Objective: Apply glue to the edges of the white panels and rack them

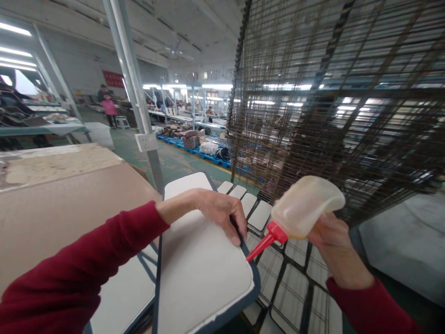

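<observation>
A white panel with a dark blue-grey border (pixel 205 273) lies tilted in the lower middle. My left hand (pixel 222 211) reaches across it, fingers curled down and pinching its right edge. On the right, my right hand (pixel 327 229) is wrapped round a translucent squeeze bottle (pixel 302 206), partly hidden behind it. The bottle is tipped down to the left, and its red nozzle (pixel 264 243) meets the panel's right edge, just below my left fingers. A thin white line runs along the panel's lower right edge, inside the border.
Beneath and right of the panel, smaller white pieces (pixel 260 215) lie in rows on a wire rack. Stacked wire racks (pixel 313 93) rise at the right. A brown board surface (pixel 76 213) is at the left. A metal post (pixel 134 83) stands ahead; a person (pixel 109 106) is far off.
</observation>
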The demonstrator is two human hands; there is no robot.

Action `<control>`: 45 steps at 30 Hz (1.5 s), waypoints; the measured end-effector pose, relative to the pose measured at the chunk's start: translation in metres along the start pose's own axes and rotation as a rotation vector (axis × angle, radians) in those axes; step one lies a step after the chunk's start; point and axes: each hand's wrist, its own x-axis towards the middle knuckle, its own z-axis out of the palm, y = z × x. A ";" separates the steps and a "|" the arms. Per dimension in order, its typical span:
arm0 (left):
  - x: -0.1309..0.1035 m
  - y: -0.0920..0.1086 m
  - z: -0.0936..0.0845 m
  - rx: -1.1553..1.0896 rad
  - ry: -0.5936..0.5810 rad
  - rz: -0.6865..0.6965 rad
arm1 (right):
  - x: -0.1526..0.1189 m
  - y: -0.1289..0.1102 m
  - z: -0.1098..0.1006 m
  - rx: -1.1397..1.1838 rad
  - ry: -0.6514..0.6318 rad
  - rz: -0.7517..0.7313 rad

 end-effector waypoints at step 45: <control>-0.007 -0.013 -0.012 0.008 0.162 -0.046 | -0.012 0.011 -0.034 -0.027 0.001 -0.270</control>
